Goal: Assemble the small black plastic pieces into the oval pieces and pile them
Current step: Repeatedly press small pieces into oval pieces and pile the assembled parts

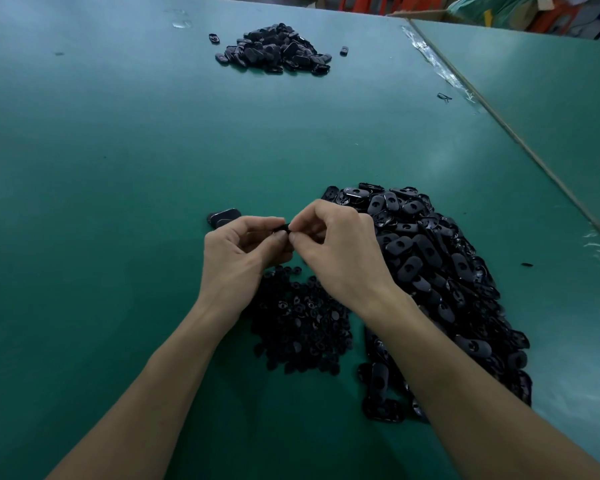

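Currently both hands are meeting at frame centre: the left hand (238, 252) is curling its fingers around a black part (282, 227), and the right hand (336, 247) is pinching thumb and forefinger together against that same part; whether it is an oval, an insert, or both already mated is not resolving, since the fingers are covering most of it. Inserts (302, 320) are lying in a loose heap just below the hands, ovals (437, 271) are spreading in a large heap at right, and a pile (274, 50) of what are probably finished units is sitting at upper centre, well apart, on the green table (101, 168). Two flat parts (222, 216) are lying just beside the left fingers. Risks, as judged: the insert is likely seating by feel only, so a tilted press could be leaving it half-clipped; a slip at the pinch could be dropping it into the insert heap directly beneath, where it would be hard to find; the right forearm is crossing over the oval heap and could be scattering it.
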`<state>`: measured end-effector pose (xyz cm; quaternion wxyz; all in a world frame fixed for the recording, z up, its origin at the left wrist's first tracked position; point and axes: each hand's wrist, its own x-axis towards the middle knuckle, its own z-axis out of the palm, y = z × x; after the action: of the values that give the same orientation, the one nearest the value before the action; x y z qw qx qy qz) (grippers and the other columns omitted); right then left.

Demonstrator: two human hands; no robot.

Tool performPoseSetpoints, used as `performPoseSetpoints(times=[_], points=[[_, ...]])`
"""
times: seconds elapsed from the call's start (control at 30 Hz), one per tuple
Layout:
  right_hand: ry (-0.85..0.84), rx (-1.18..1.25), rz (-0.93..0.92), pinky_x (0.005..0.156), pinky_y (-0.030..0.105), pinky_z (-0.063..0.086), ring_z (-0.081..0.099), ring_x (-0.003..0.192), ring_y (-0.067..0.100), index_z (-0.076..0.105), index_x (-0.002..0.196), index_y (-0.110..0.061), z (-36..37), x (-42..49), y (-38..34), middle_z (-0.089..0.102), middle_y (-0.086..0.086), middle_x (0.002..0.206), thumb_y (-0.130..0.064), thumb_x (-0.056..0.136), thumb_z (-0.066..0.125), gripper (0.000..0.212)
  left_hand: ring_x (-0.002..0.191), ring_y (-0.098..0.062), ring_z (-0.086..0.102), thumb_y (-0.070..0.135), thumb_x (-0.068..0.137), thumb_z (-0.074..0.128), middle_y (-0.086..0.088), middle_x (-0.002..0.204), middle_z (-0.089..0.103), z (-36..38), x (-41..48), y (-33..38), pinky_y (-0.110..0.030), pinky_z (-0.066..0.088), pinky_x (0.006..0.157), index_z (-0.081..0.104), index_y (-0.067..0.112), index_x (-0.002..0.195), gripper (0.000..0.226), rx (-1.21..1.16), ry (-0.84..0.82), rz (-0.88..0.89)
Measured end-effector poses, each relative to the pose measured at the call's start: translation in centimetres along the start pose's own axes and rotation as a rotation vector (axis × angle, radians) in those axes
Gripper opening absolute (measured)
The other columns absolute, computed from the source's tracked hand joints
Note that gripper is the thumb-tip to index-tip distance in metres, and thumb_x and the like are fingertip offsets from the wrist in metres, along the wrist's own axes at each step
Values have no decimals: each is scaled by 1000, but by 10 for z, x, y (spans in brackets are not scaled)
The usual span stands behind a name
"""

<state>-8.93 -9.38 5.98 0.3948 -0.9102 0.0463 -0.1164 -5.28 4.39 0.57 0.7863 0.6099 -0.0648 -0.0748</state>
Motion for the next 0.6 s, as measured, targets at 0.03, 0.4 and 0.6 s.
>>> performPoseSetpoints(times=[0.03,0.4,0.6], points=[[-5,1,4,68,9,50,64,73,0,71,87,-19,0,0,0,67,-14,75,-10,89,71,9,79,-21,75,-2,87,72,-10,87,77,0,0,0,-25,59,73,76,15,92,17,-1,-2,2],[-17,22,77,72,16,54,67,74,3,75,91,-15,3,0,1,72,-6,80,-10,89,71,7,73,-16,74,-5,87,71,-4,83,78,-2,0,0,-21,58,70,77,22,85,27,75,-8,14],[8,49,53,74,10,54,68,76,3,79,98,-12,11,-6,2,76,-2,87,-6,91,70,13,73,-18,74,-6,88,70,-6,82,78,-5,1,-2,-26,61,71,73,15,88,21,84,-10,-5]])
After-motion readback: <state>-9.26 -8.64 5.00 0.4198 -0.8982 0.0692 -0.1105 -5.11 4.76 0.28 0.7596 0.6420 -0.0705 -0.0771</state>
